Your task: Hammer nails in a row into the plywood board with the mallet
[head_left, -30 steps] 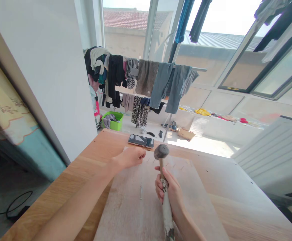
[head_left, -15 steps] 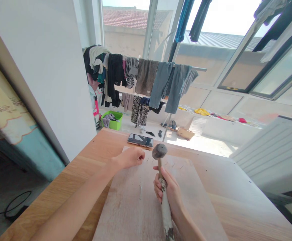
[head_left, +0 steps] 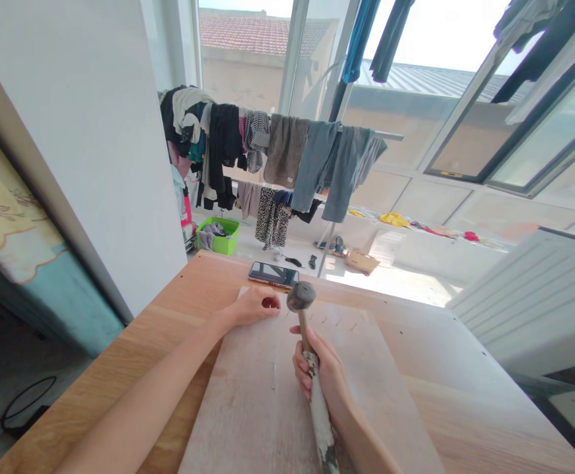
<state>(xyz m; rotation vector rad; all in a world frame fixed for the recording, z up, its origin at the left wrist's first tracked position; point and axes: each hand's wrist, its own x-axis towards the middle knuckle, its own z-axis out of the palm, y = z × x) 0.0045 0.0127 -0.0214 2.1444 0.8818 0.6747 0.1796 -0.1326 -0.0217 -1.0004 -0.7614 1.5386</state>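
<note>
My right hand (head_left: 323, 368) is wrapped around the handle of a hammer (head_left: 300, 297), which has a rounded grey head and a worn, pale-patched grip. The hammer head is raised near my left hand. Over the far left part of a pale wooden board (head_left: 238, 408), my left hand (head_left: 256, 307) has thumb and finger closed in a pinch; what is between the fingertips is too small to make out. Several thin nails (head_left: 337, 323) stand in a row across the board's far part, to the right of those fingers. One loose nail (head_left: 274, 376) lies nearer to me.
A phone (head_left: 274, 274) lies beyond the board on the wooden table (head_left: 139, 382). Past the table are a drying rack hung with clothes (head_left: 287, 151), a green basket (head_left: 224, 242) and a cardboard piece (head_left: 361, 261). A white panel (head_left: 529, 296) stands at right.
The hammer and my right hand have shifted slightly left, closer to my left hand. My left fingers have changed their pinch a little. The whole view has drifted slightly left.
</note>
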